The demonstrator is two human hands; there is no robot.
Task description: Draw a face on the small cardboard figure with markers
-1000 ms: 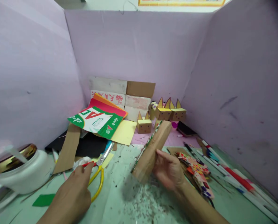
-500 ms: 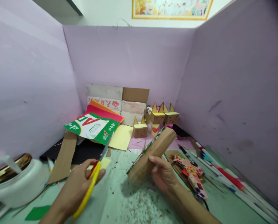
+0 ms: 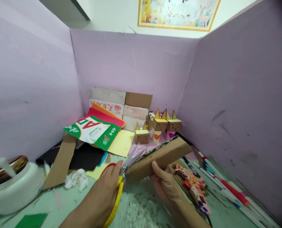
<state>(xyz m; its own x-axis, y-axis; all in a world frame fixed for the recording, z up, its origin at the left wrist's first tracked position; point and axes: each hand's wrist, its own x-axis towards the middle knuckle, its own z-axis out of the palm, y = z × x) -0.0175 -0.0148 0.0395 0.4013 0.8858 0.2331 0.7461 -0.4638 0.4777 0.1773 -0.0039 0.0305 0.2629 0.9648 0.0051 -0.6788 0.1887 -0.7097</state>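
Note:
My left hand (image 3: 107,186) is closed around the handles of a pair of scissors (image 3: 116,201), red and yellow, whose blades are spread apart. The blades reach the left end of a long folded cardboard box (image 3: 160,156); whether they are cutting into it I cannot tell. The box is brown with a printed green edge along its top and tilts up to the right. Its underside rests in my right hand (image 3: 166,182), with the thumb pressed on the front face. Small scraps (image 3: 141,205) litter the tabletop below.
Printed green and red sheets (image 3: 95,129) lie at the back left, near a cardboard strip (image 3: 61,161) and a crumpled tissue (image 3: 76,179). A white pot (image 3: 17,190) stands left. Small cardboard cat figures (image 3: 142,136) stand behind. Marker pens (image 3: 226,179) line the right wall.
My left hand has moved right and the scissors have opened, bringing their blades to the box. My right hand has turned the box flatter and shifted it slightly right.

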